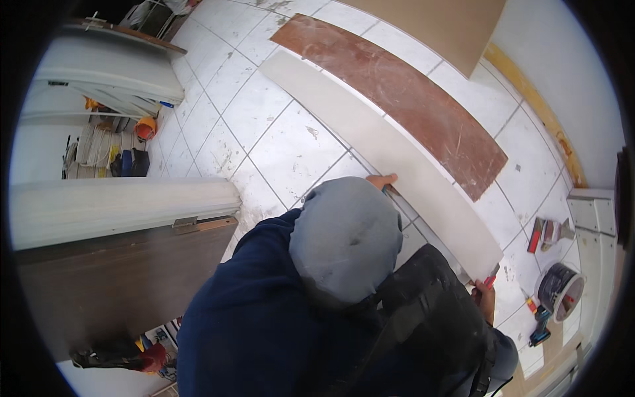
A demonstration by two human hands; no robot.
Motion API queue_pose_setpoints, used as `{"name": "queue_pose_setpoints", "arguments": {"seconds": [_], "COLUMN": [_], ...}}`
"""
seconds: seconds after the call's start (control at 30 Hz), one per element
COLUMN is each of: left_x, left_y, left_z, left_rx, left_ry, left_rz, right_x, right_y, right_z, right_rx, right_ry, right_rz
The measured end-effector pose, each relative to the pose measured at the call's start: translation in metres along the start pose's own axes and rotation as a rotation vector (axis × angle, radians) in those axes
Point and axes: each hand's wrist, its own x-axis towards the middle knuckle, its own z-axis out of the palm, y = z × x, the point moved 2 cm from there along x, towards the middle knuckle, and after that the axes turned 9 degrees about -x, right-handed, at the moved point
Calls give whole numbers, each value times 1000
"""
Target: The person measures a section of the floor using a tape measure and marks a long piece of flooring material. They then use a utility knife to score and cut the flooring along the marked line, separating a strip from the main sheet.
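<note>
A long white board [397, 152] with a curved outline lies across the tiles in front of me. At its near long edge is my left hand [380, 180], a digit over the edge and the rest closed below it; a small bluish bit shows beside it, too little to name. My right hand [486, 299] is closed around a red utility knife [489, 282] at the board's right end. A rounded grey cloth shape [347, 241] in the middle hides part of my left arm. Beyond the white board lies a brown board [397, 96] of similar shape.
A bucket [555, 291], a cordless drill [540, 327], a screwdriver [530, 303] and scrapers [546, 235] are at the right. A large tan sheet [436, 23] is at the top. Dark door [126, 284] at left; an orange helmet-like object [145, 128] sits farther off.
</note>
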Motion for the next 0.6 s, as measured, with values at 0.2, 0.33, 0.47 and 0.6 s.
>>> {"name": "queue_pose_setpoints", "arguments": {"seconds": [0.2, 0.33, 0.47, 0.6], "left_x": [-9, -16, -43, -55], "left_y": [-3, 7, 31, 66], "left_z": [-12, -14, 6, 36], "left_rx": [-72, -162, -361, -451], "left_ry": [-77, -214, -356, -223], "left_rz": [-65, -125, -199, -81], "right_x": [25, 37, -4, -11], "right_y": [10, -55, -244, -320], "right_z": [-20, -85, 3, 155], "right_rx": [-805, -711, -1070, -894], "right_ry": [-77, -201, -61, -363], "right_rz": [-256, -178, -364, -604]}}
